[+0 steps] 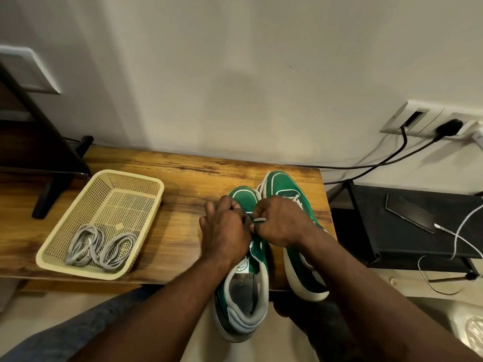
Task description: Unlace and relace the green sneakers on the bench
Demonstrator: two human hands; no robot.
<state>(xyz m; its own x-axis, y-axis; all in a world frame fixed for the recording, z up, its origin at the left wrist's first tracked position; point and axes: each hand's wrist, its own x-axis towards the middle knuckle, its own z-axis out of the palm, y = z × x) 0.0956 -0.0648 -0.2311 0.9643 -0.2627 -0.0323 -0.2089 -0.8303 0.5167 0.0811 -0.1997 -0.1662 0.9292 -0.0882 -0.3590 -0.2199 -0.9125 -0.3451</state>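
Left hand [224, 228] and right hand [277, 220] each pinch a white lace [258, 220] over the near green sneaker [244, 296] — heel hanging off the table [183, 178] edge. The other sneaker [287, 186] sits at its 1 o'clock. Tongue label [243, 266] — round emblem, writing unreadable.

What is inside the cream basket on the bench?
Two bundles of grey laces lie at the basket's near end. The mesh floor under them is covered, so anything beneath cannot be seen.

No text is legible (the tongue label [242, 266] is blurred).
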